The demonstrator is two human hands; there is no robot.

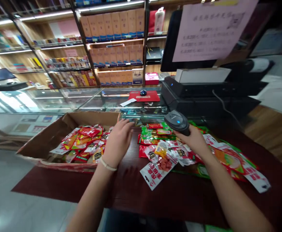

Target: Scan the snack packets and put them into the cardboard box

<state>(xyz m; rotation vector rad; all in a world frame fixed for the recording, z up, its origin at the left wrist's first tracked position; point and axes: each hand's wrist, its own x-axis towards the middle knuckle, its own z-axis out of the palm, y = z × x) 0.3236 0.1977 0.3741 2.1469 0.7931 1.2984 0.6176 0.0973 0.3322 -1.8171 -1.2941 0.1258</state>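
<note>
Right hand [195, 141] is clamped around the barcode scanner [177, 121], above the snack packets [159, 169] spread on the right of the tabletop [128, 190]. Scanner is judged light, rigid, drop-sensitive; hold best at the handle. Left hand [118, 140], fingers loosely extended, nothing visible in it, is near the cardboard box [43, 133] of packets at left. Packets are judged light, soft, slippery; grip by sealed edges.

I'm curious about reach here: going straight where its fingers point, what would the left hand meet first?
Probably the glass counter ahead; the left hand might instead pass over it, as depth is unclear.
</note>
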